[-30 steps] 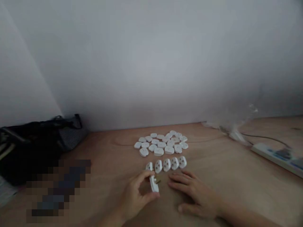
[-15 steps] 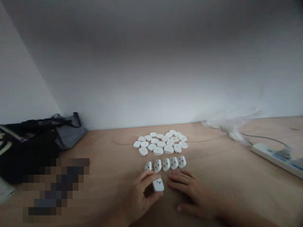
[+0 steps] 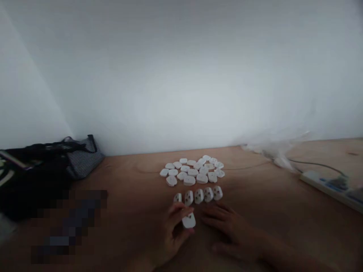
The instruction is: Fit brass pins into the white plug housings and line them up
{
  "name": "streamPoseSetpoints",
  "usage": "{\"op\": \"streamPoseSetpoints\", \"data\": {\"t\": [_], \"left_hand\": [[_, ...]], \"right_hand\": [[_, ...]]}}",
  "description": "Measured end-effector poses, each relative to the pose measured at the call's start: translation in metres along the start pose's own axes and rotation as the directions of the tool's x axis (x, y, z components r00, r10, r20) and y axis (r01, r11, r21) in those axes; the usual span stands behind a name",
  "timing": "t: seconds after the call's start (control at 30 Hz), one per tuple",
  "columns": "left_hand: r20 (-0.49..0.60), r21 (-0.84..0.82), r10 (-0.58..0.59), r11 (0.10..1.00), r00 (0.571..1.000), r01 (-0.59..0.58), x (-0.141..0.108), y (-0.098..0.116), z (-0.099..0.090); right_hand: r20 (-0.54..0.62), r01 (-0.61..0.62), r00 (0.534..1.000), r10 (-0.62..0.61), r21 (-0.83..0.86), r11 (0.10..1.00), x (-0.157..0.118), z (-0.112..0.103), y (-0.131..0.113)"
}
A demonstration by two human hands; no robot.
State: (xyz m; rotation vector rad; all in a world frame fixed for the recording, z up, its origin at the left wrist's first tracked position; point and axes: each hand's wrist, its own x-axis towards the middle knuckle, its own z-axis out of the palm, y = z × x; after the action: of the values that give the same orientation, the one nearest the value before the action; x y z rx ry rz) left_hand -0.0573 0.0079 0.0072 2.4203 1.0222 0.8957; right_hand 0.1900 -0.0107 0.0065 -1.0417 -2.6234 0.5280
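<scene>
My left hand (image 3: 176, 226) pinches a white plug adapter (image 3: 188, 221) between its thumb and fingers, with dark slots showing on the adapter's upper face. My right hand (image 3: 227, 228) rests palm down on the wooden table, fingers stretched out, holding nothing. Just beyond both hands, several white adapters (image 3: 199, 196) form a row, their faces with dark holes turned towards me. My left fingers partly cover the leftmost adapter (image 3: 177, 198) of that row. Farther back lies a loose cluster of similar white pieces (image 3: 193, 172), packed close together.
On the right are a white power strip (image 3: 331, 189) with a dark cable and a crumpled clear plastic bag (image 3: 279, 153). A black bag (image 3: 34, 170) and a striped pouch (image 3: 83, 158) stand at the left. The pixelated dark object (image 3: 73, 226) cannot be made out.
The table and hands look darker and the wall brighter. My left hand and the adapter have shifted very slightly; the right hand and the other pieces stay in place.
</scene>
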Motion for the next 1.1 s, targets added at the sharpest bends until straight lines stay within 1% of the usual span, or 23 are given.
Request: {"op": "streamPoseSetpoints", "data": {"t": [0.07,0.13,0.23,0.3,0.33,0.4,0.47,0.53,0.63,0.73,0.87,0.93,1.0,1.1], "left_hand": [[0.007,-0.004,0.019,1.0,1.0,-0.019,0.0,0.001,-0.001],[-0.015,0.007,0.022,1.0,1.0,-0.022,-0.001,0.0,-0.001],[-0.13,0.015,-0.033,0.999,0.991,0.035,-0.001,-0.009,-0.002],[-0.241,-0.046,-0.1,0.995,0.965,0.091,-0.001,-0.02,-0.003],[-0.275,-0.099,-0.127,0.99,0.953,0.103,-0.001,-0.026,-0.005],[-0.281,-0.2,-0.17,0.973,0.944,0.116,0.0,-0.037,-0.011],[-0.268,-0.224,-0.203,0.964,0.942,0.144,0.001,-0.046,-0.019],[-0.228,-0.155,-0.231,0.968,0.946,0.199,0.001,-0.052,-0.029],[-0.119,-0.039,-0.265,0.964,0.957,0.262,0.001,-0.058,-0.04],[-0.024,-0.007,-0.276,0.961,0.961,0.276,0.001,-0.065,-0.043],[0.1,-0.061,-0.259,0.962,0.961,0.266,0.004,-0.075,-0.04],[0.125,-0.087,-0.261,0.958,0.957,0.272,0.005,-0.077,-0.039],[0.114,-0.069,-0.254,0.962,0.96,0.263,0.008,-0.075,-0.039],[0.089,0.041,-0.17,0.985,0.981,0.167,0.016,-0.069,-0.039]], "right_hand": [[-0.007,0.006,1.0,-0.006,0.0,1.0,0.0,0.0,0.001],[-0.008,0.01,1.0,-0.01,0.006,1.0,0.0,0.0,0.001],[0.006,0.004,1.0,-0.004,0.005,1.0,0.0,-0.001,0.001],[0.018,-0.003,1.0,0.003,-0.002,1.0,0.0,-0.001,0.0],[0.023,-0.005,1.0,0.005,-0.004,1.0,0.0,-0.002,0.0],[0.029,-0.005,1.0,0.005,-0.001,1.0,0.0,-0.002,0.0],[0.026,-0.001,1.0,0.001,0.007,1.0,0.0,-0.001,0.001],[0.018,-0.002,1.0,0.002,0.009,1.0,-0.001,0.0,0.002],[0.032,-0.01,0.999,0.01,0.0,1.0,-0.001,0.001,0.003],[0.029,-0.007,1.0,0.007,0.005,1.0,-0.001,0.002,0.004],[0.0,0.005,1.0,-0.005,0.017,1.0,-0.002,0.003,0.004],[0.001,0.014,1.0,-0.014,0.018,1.0,-0.002,0.003,0.004],[0.004,0.015,1.0,-0.015,0.012,1.0,-0.002,0.003,0.004],[-0.004,0.009,1.0,-0.009,-0.002,1.0,-0.002,0.003,0.003]]}}
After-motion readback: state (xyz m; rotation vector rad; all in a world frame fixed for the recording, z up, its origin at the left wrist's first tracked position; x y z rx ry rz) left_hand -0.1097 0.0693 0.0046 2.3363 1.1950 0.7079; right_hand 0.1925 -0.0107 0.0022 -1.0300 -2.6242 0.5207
